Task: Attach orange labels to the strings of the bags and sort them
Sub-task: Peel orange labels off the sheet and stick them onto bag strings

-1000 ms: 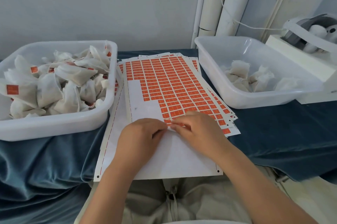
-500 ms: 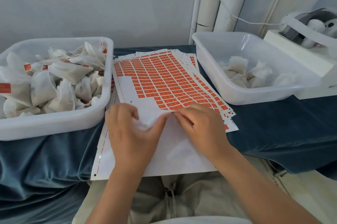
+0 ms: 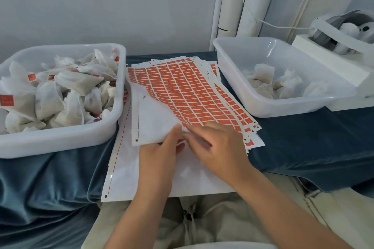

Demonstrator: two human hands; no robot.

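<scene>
Pinch grip of your left hand (image 3: pixel 162 157) held the label sheet (image 3: pixel 182 90) bent upward, probably to expose label edges; right hand (image 3: pixel 220 147) grip was indiscernible.

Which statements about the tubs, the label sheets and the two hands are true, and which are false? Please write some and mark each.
1. The left tub holds more bags than the right tub. True.
2. The top label sheet lies fully flat. False: the left hand holds its bare white part bent upward.
3. The right hand rests inside the right tub. False: it is on the sheet, at the near edge of the orange labels.
4. Some bags in the left tub carry orange labels. True.
5. The cloth under the tubs is red. False: it is blue.
</scene>
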